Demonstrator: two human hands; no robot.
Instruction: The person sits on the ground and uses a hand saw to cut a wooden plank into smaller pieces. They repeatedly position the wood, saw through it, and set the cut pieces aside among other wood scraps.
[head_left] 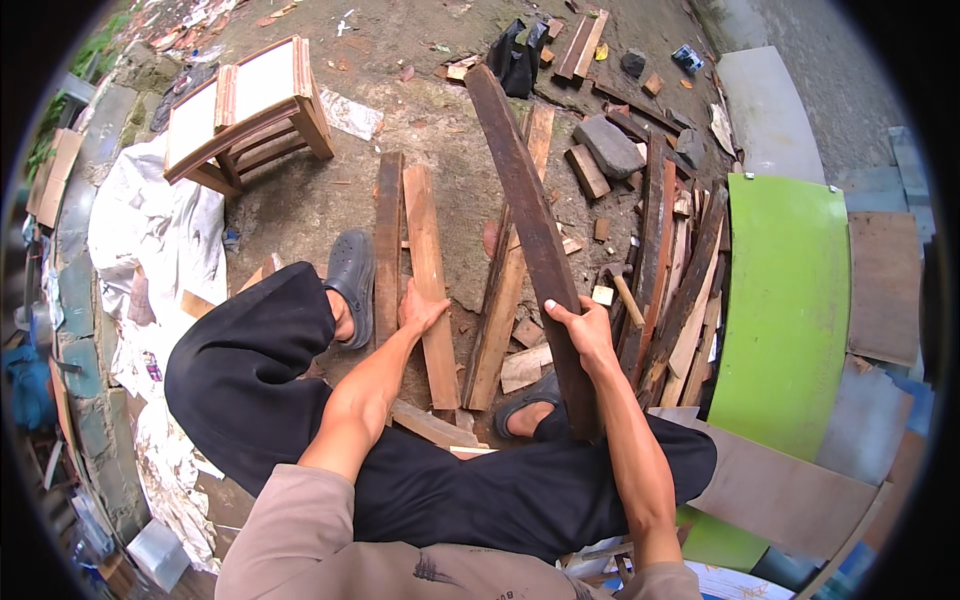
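Observation:
A long dark wooden beam (527, 203) slants up and away in front of me. My right hand (585, 332) grips it near its lower end, with the thumb lying across its face. My left hand (422, 308) holds a shorter, lighter wooden plank (428, 245) by its middle; some of those fingers are hidden. Just left of that plank lies another brown plank (389, 225). Between the light plank and the dark beam, a longer piece of timber (502, 310) rests on the ground, partly covered by the beam.
A small wooden stool (250, 110) stands at the far left beside white sheeting (160, 235). On the right are a pile of wood strips (680, 290), a hammer (628, 298), a grey stone block (610, 147) and a green panel (785, 310). A black bag (518, 60) lies at the back.

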